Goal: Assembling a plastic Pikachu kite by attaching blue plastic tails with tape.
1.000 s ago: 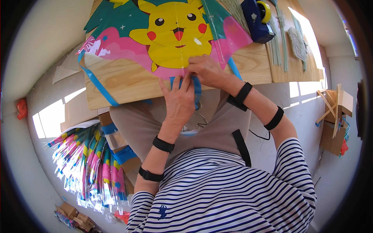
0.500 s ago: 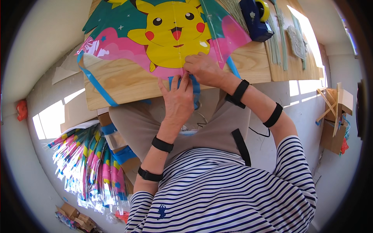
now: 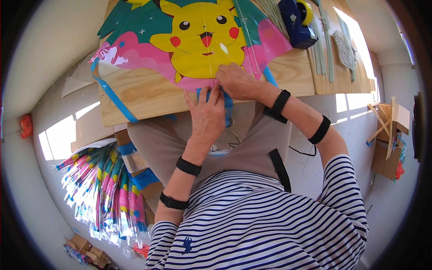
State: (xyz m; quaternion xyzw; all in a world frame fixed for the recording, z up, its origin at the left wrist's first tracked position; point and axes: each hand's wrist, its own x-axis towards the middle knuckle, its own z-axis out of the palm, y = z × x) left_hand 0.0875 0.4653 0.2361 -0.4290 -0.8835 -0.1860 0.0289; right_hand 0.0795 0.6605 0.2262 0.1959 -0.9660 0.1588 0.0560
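A kite (image 3: 139,54) of thin teal and pink sheet, printed with a yellow cartoon figure, lies on the wooden table (image 3: 288,74), its lower tip at the near edge. My left hand (image 3: 207,114) is at that tip, with its outer fingers spread over the edge and its thumb and forefinger close together on the kite. My right hand (image 3: 238,81) is closed in a pinch on the same tip, just right of the left fingertips. Whatever small part lies between the fingertips is hidden. Blue strip (image 3: 229,108) hangs under my hands at the table's edge.
A navy tape dispenser (image 3: 299,27) stands right of the kite, by bundles of thin pale rods (image 3: 318,54) and a clear plastic box (image 3: 343,49). Another blue strip (image 3: 112,96) crosses the table's left corner. Several wrapped kites (image 3: 105,189) are piled at lower left.
The right fingers have shifted very slightly downward at the kite's tip. The whole view has moved a little; otherwise both hands stay in place.
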